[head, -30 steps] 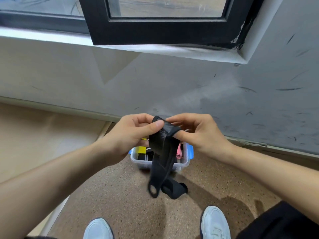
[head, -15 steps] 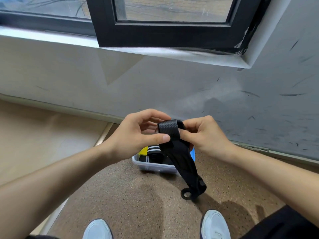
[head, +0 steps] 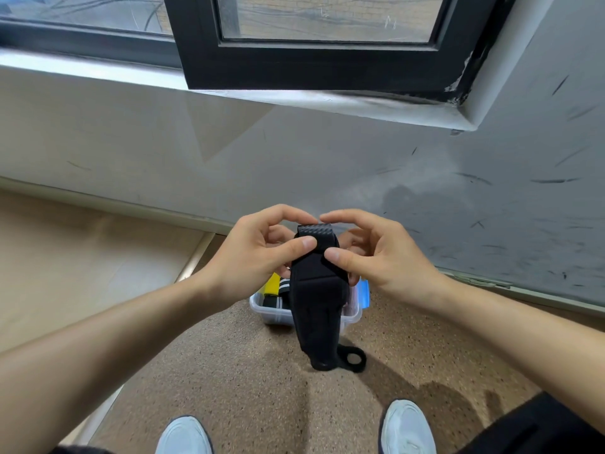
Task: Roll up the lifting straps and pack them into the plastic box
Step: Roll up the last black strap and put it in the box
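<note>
Two-handed, pinching the strap (head: 316, 299) at its rolled top: pressing on the near face with the thumbs of left hand (head: 258, 253) and right hand (head: 386, 257), curling the fingers of both round the back. Holding it in the air, in front of and above the box (head: 271, 314) on the floor (head: 229, 371), letting the unrolled tail dangle across the box's front, ending in a small ring (head: 353, 358). Judging it light, soft and floppy: textured webbing at the top, padded lower down, so probably gripping well but likely springing open if let go. Advising taking hold on the roll itself, tensioning the tail while winding, then pinching the finished coil across its width before dropping it in beside the rolls (head: 278, 290) already packed.
</note>
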